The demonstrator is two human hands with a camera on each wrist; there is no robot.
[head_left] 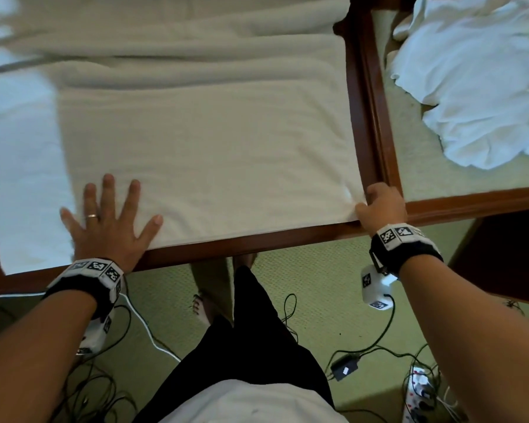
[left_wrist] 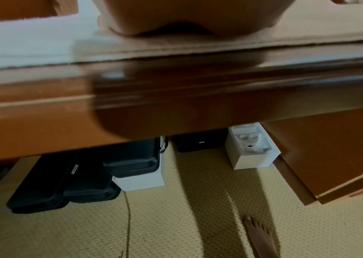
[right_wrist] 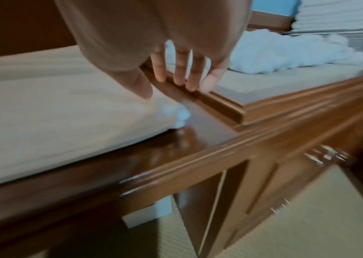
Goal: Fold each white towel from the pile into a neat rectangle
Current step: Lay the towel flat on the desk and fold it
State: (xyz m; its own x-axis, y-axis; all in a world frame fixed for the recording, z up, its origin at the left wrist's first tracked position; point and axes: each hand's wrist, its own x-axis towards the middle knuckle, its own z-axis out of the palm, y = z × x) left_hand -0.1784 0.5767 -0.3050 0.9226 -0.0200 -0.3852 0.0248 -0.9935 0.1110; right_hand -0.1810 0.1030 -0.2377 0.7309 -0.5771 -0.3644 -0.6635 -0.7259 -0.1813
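Note:
A white towel lies spread flat on the wooden table, its near edge along the table's front rim. My left hand lies flat on the towel's near left part with the fingers spread. My right hand is at the towel's near right corner. In the right wrist view the thumb presses on that towel corner, while the straight fingers touch the wooden rail beside it. The left wrist view shows only the heel of my left hand on the towel. A rumpled pile of white towels lies on the surface to the right.
A raised wooden rail separates the two surfaces. Another white cloth lies left of the towel. On the carpet below are cables, a black adapter and a power strip. Black cases and white boxes sit under the table.

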